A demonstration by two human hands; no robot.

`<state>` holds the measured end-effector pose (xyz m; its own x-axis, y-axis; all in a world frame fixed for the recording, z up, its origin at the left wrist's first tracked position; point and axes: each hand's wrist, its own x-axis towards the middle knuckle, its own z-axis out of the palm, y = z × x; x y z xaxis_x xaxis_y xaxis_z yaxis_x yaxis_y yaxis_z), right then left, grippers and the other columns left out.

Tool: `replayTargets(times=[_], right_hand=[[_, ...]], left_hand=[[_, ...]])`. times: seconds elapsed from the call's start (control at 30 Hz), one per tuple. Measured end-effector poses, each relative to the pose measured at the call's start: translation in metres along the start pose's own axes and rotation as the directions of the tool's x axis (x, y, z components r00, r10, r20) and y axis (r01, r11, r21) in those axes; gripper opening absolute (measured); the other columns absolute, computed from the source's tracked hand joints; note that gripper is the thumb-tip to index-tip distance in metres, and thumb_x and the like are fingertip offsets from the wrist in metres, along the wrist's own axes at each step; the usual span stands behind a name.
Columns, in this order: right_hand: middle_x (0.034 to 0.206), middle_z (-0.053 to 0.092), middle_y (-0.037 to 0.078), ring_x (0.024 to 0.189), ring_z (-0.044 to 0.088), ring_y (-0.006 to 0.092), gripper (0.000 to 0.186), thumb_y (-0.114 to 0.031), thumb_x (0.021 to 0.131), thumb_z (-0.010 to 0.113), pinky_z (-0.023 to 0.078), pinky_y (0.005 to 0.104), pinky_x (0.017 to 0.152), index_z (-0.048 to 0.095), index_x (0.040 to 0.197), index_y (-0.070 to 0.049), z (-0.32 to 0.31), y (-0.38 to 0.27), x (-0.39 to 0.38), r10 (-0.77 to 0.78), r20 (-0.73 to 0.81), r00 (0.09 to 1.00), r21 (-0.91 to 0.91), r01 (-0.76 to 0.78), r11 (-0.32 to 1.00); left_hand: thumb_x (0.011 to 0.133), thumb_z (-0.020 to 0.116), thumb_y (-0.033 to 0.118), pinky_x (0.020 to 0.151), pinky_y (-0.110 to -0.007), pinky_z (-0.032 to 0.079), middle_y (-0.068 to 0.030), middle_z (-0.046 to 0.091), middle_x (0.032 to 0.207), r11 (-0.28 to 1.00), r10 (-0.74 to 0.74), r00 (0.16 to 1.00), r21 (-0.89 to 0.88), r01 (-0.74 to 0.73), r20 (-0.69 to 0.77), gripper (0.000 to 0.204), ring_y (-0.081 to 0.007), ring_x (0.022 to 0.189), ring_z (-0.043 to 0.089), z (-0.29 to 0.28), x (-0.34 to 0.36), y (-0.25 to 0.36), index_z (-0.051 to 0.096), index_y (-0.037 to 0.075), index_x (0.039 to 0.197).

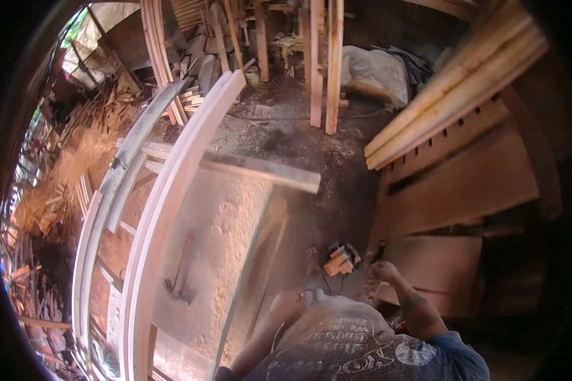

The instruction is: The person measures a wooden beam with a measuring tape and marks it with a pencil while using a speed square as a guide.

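1. Fingers: those of the right hand (383, 272) curl inward; whether they grip anything cannot be told. Those of the left hand (292, 300) are blurred; whether they are spread or pressed together cannot be told.
2. Tool (340, 260): orange and dark, ahead of the shirt (343, 336) and between the two hands, nearer the right. Its exact kind is too small to tell.
3. Left side: the bench (200, 228) stands beside the left forearm. Shavings (231, 260) cover its right part; a hammer (180, 279) lies on it.
4. Over the bench: long pale boards (165, 203) run lengthwise along its left part; a crossbar (267, 171) juts past its far right corner.
5. Right side: large brown panels (470, 181) bound the floor (286, 136) beyond the right hand. Thick beams (457, 82) slant above them.
6. Far side: upright posts (334, 70) stand near a covered stack (376, 73).
7. Arm pose: the right elbow bends outward, with the forearm angled forward and inward. The left forearm reaches forward along the shirt's left side.
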<state>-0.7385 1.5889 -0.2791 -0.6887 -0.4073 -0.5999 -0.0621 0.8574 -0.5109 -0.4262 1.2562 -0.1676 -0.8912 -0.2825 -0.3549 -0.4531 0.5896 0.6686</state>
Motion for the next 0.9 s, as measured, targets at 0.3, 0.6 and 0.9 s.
replayTargets(times=[0.3, 0.6, 0.9], right_hand=[[0.09, 0.075, 0.007, 0.075, 0.07, 0.0217, 0.039, -0.04, 0.098, 0.066, 0.058, 0.04, 0.072, 0.076, 0.107, -0.003, -0.161, 0.006, 0.111, 0.316, 0.158, 0.935, 0.476, -0.353, 0.806], [0.101, 0.078, 0.006, 0.082, 0.074, 0.023, 0.035, -0.039, 0.101, 0.063, 0.059, 0.0457, 0.071, 0.077, 0.109, -0.009, -0.284, -0.011, 0.388, 0.406, 0.357, 0.841, -0.099, -0.398, 0.912], [0.097, 0.072, 0.011, 0.092, 0.068, 0.025, 0.025, -0.023, 0.099, 0.065, 0.055, 0.04, 0.081, 0.068, 0.111, -0.001, -0.508, -0.26, 0.646, -0.613, -0.012, 0.79, -0.188, 0.601, 0.777]], left_hand=[[0.096, 0.071, 0.024, 0.074, -0.04, 0.057, -0.0169, 0.073, 0.09, 0.944, 0.029, 0.982, -0.317, -0.088, -0.186, 0.021, -0.0281, 0.082, 0.075, -0.152, 0.191, 0.116, 0.073, 0.003, 0.1], [0.096, 0.071, 0.025, 0.077, -0.04, 0.058, -0.0196, 0.074, 0.093, 0.92, -0.078, 0.971, -0.392, -0.017, -0.225, 0.025, -0.0306, 0.088, 0.076, -0.169, 0.365, 0.183, 0.075, 0.004, 0.109], [0.099, 0.068, 0.02, 0.077, -0.04, 0.058, -0.0192, 0.076, 0.097, 0.86, -0.251, 0.934, -0.501, 0.095, -0.255, 0.021, -0.0272, 0.087, 0.076, -0.193, 0.519, 0.264, 0.076, 0.002, 0.105]])
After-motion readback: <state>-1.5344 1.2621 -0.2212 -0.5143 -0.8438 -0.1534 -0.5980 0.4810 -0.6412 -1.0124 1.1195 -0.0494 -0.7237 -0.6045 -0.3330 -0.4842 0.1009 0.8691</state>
